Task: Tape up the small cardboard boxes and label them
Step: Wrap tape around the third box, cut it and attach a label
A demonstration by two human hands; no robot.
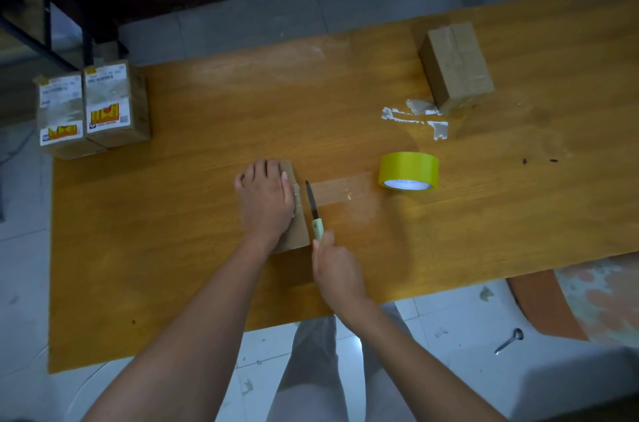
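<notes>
Knife [314, 203] at box [298, 231] edge — table [484, 214] right side open.

Table [173, 214]: smooth orange wood-grain, slight sheen. Boxes at 10 o'clock [95, 110]: matt brown cardboard, glossy printed labels. Tape roll [408, 169]: shiny yellow plastic. Knife [314, 210]: dark blade, pale green handle.

Table [173, 248]: two labelled boxes [95, 108] side by side at far-left corner; taped box [456, 67] toward far edge, right; tape roll [408, 171] centre; box under left hand [266, 196], knife [314, 210] just right.
</notes>
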